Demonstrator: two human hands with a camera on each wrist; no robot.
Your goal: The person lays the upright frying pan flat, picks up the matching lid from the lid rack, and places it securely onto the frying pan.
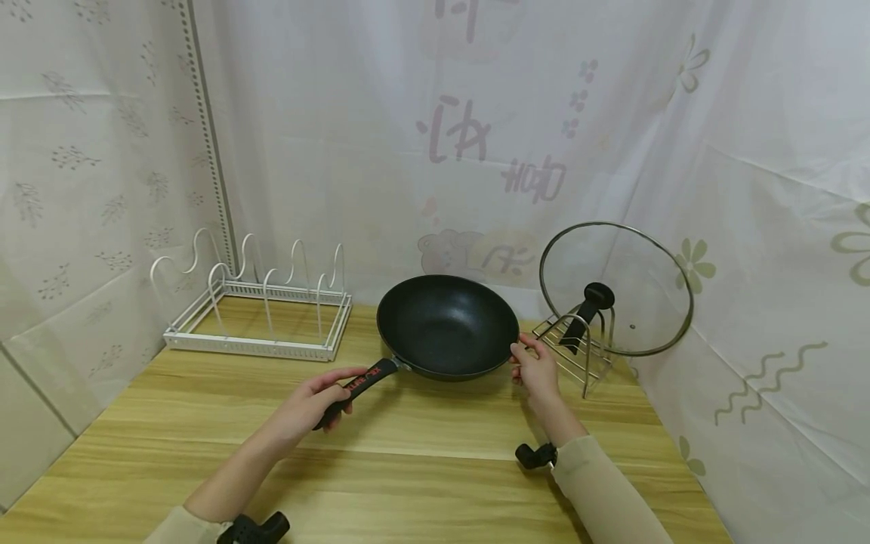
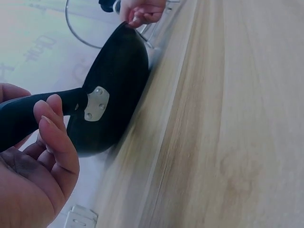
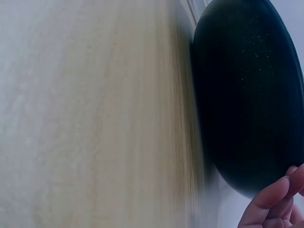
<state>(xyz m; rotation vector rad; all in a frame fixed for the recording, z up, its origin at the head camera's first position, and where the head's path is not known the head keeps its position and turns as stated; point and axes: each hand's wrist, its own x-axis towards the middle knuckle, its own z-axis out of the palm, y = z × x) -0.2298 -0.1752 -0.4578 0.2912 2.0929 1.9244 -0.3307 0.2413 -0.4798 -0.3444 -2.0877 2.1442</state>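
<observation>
A black wok (image 1: 448, 325) with a long black handle (image 1: 367, 380) is at the middle of the table, its inside facing up. My left hand (image 1: 309, 408) grips the handle, with fingers curled round it in the left wrist view. On the opposite side, my right hand (image 1: 537, 370) pinches the wok's rim between thumb and fingers. The right wrist view shows the wok's dark outer wall (image 3: 242, 104) beside those fingertips (image 3: 275, 192). Whether the wok's base touches the table cannot be told.
A white wire rack (image 1: 251, 351) with upright loops stands at the back left. At the back right, a glass lid (image 1: 639, 283) with a black knob leans upright in a small metal stand (image 1: 584, 370), close to my right hand. Printed curtains (image 1: 326, 151) surround the wooden table (image 1: 408, 476).
</observation>
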